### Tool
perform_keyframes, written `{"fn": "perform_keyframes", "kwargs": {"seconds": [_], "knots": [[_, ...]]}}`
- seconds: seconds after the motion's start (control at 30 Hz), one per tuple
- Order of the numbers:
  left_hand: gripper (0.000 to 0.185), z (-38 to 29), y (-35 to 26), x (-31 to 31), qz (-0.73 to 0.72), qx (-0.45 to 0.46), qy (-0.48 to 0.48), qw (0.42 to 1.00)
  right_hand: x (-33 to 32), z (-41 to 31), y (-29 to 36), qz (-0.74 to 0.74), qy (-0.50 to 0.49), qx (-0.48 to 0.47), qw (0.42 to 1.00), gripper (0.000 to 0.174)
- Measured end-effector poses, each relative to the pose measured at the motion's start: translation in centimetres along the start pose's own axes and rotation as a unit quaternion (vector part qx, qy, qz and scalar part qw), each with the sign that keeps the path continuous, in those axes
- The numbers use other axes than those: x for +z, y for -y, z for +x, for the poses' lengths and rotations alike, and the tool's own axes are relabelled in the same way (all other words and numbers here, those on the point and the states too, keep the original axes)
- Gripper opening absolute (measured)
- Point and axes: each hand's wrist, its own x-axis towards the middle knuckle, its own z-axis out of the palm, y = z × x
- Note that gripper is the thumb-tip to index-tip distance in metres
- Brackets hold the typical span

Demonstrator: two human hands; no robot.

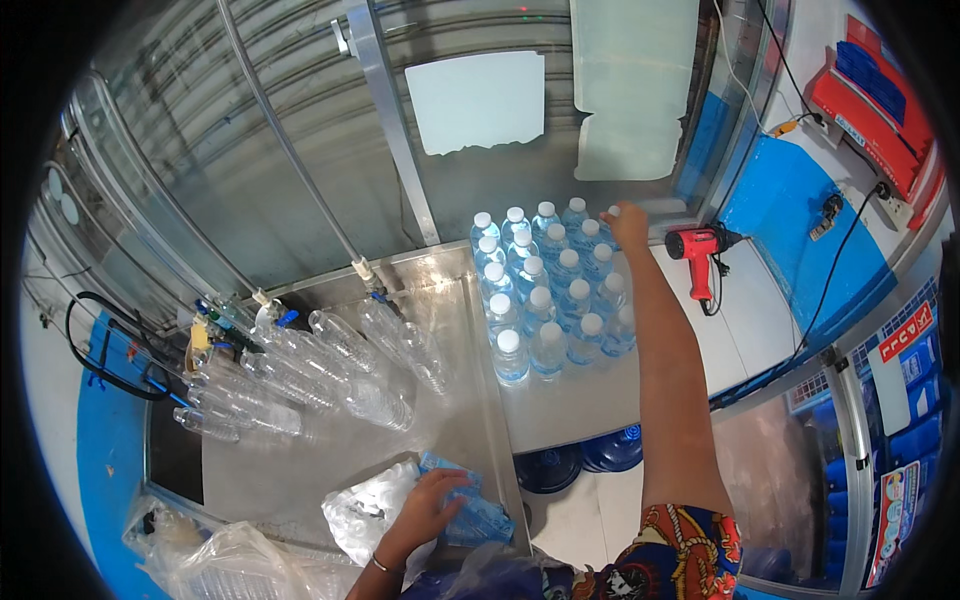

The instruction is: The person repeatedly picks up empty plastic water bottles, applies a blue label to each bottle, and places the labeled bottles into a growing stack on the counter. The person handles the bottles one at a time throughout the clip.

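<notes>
My right hand (628, 225) reaches to the back right corner of a group of capped, filled plastic bottles (568, 260). Its fingers are around the white cap (614, 211) of the corner bottle, which stands upright. The bottles are in close rows on a steel counter (577, 405). My left hand (429, 504) is low in the picture, over blue printed plastic labels (480, 519). Its fingers and thumb touch them; whether they pinch one is unclear. Beside that hand is a white plastic bag (367, 506) with its contents unclear.
Uncapped clear bottles (382, 401) lie in the steel basin (450, 435) under pipes with blue-handled valves (287, 318). A red heat gun (697, 255) rests on the white tiled ledge (739, 322) at right. A clear plastic bag (232, 562) fills the lower left. Blue water jugs (611, 448) are below the counter.
</notes>
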Motion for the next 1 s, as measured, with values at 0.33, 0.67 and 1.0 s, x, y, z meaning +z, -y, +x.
{"fn": "perform_keyframes", "kwargs": {"seconds": [0.33, 0.67, 1.0], "knots": [[0.029, 0.8, 0.6, 1.4, 0.027, 0.075, 0.030, 0.996, 2.0, 3.5, -2.4, -0.048, 0.068, -0.120, 0.989, 0.044], [0.030, -1.4, 1.2, -0.8, 0.005, 0.127, -0.041, 0.991, -11.1, -21.5, 18.8, 0.303, 0.096, -0.291, 0.902, 0.017], [0.006, -13.2, 6.8, -10.5, 0.091, -0.037, -0.219, 0.971, -4.9, -44.9, 35.1, 0.365, 0.594, -0.295, 0.653, 0.013]]}}
